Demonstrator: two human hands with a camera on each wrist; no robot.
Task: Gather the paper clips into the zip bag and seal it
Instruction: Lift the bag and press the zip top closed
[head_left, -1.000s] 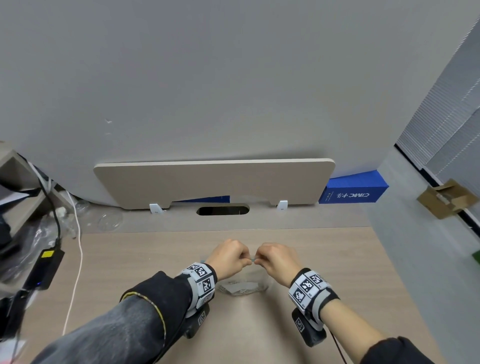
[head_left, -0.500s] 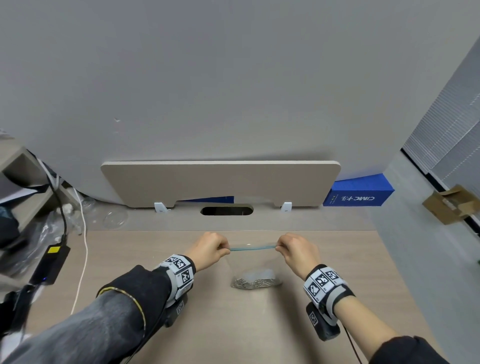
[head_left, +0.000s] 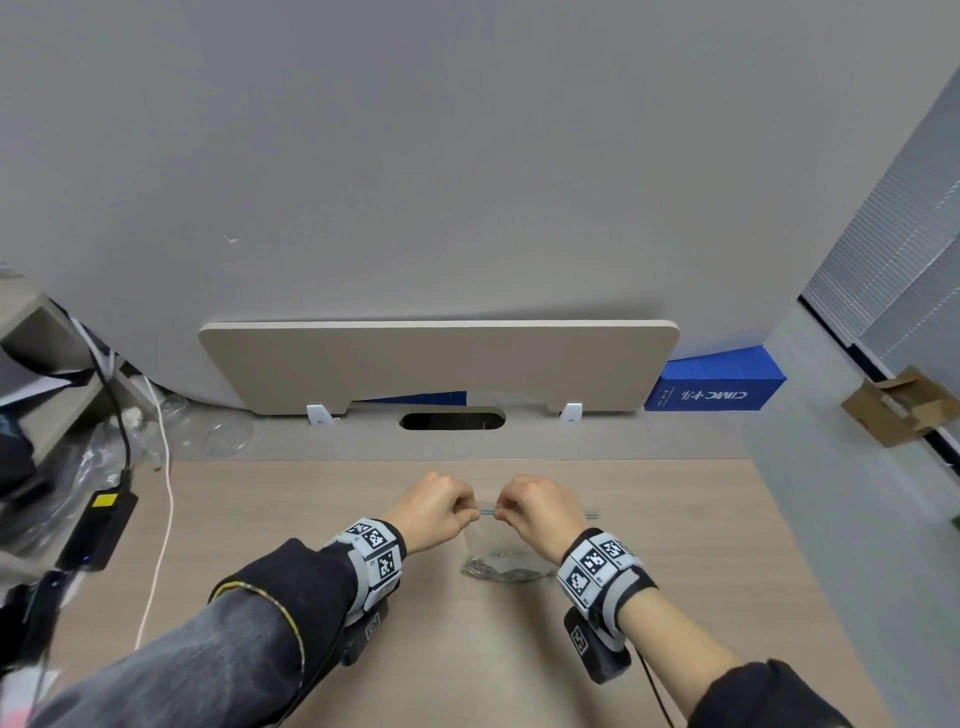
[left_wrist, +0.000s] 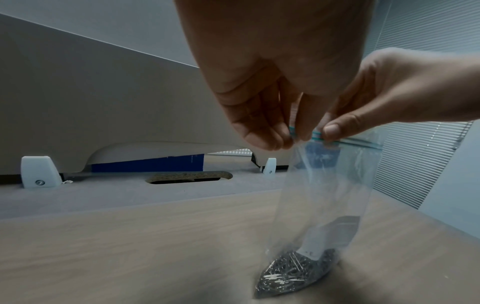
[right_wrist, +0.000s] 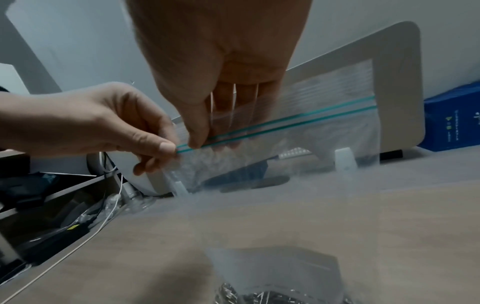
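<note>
A clear zip bag (left_wrist: 324, 195) with a green zip strip (right_wrist: 298, 121) hangs upright over the wooden desk (head_left: 291, 519), its bottom resting on the desk. A heap of silver paper clips (head_left: 501, 571) lies inside at the bottom, seen also as clips (left_wrist: 293, 271) in the left wrist view. My left hand (head_left: 470, 514) pinches the strip's left end. My right hand (head_left: 501, 514) pinches the strip right beside it, thumb in front and fingers behind. The strip's right end (head_left: 592, 516) sticks out free past my right hand.
A beige divider panel (head_left: 436, 364) and a cable slot (head_left: 452, 421) stand behind the desk. A blue box (head_left: 717, 387) sits at the back right. A black power adapter (head_left: 98, 530), a white cable (head_left: 161, 519) and clutter lie at the left. The desk's right edge (head_left: 795, 545) is near.
Half a second ago my hands held the strip's two ends, stretched apart. My right hand has since come back left along the strip, close to my left hand.
</note>
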